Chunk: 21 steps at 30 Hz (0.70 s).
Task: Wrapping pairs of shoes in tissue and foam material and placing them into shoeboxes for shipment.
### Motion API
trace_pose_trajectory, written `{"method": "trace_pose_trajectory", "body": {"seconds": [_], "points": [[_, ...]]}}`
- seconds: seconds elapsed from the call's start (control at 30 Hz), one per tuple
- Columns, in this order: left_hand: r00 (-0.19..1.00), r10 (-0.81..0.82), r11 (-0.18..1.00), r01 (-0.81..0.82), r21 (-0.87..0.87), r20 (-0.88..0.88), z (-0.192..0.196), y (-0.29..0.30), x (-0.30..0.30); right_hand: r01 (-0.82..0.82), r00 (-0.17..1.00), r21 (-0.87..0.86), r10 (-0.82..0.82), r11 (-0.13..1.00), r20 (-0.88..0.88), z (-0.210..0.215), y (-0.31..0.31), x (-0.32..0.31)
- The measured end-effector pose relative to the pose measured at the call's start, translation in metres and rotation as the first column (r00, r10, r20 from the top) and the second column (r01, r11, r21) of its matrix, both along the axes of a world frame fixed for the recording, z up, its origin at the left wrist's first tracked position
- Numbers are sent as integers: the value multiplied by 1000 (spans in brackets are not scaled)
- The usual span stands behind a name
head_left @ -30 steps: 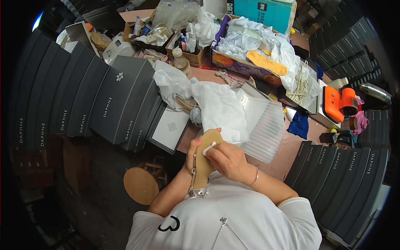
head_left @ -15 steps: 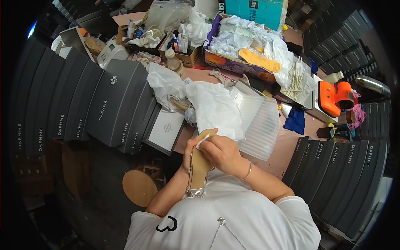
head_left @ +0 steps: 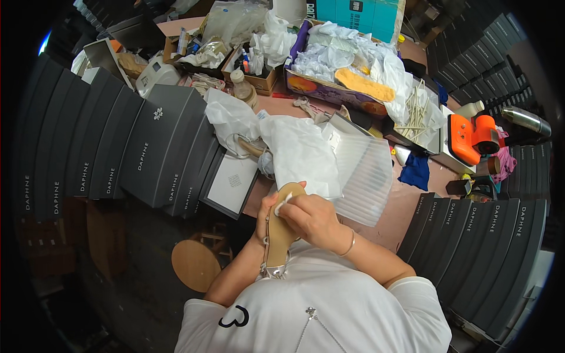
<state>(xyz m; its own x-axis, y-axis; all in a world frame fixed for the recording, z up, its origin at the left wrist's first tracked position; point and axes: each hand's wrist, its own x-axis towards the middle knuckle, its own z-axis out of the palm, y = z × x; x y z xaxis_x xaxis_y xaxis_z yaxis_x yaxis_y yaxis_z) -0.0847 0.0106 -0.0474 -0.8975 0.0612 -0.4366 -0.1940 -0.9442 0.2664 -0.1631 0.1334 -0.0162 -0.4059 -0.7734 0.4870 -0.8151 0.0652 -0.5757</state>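
Note:
A sandal [head_left: 280, 236] with a tan sole is held upright in front of my chest, its sole toward me. My left hand [head_left: 263, 220] is closed round its left edge near the toe. My right hand [head_left: 312, 219] pinches a small white wad [head_left: 283, 204], perhaps cloth or tissue, and presses it on the front part of the sole. Beyond the hands lies white wrapping paper [head_left: 303, 154]. Beside it another sandal [head_left: 250, 147] is partly hidden by paper.
Stacked dark grey shoe boxes [head_left: 162, 141] stand at left, more boxes [head_left: 471, 247] at right. A ribbed translucent sheet [head_left: 366, 179] lies on the pink table. Behind are a carton [head_left: 322, 88] of crumpled paper and an orange device [head_left: 465, 141]. A round stool [head_left: 196, 265] stands lower left.
The white wad and my right fingers have shifted slightly down the sole. My left hand keeps its hold on the sandal. The whole view has shifted slightly.

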Motion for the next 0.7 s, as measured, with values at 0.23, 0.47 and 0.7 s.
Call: {"method": "trace_pose_trajectory", "body": {"seconds": [0.23,0.47,0.7], "points": [[997,-37,998,33,-48,-69,1,-2,1,15,1000,19,-15,1000,-6,-2,13,5],[978,-69,998,67,-14,-199,2,-7,-2,149,932,-139,-91,979,352,9,19,-10],[991,-32,999,28,-33,-130,12,-1,-3,-58,998,-76,61,995,27,5,18,1]]}}
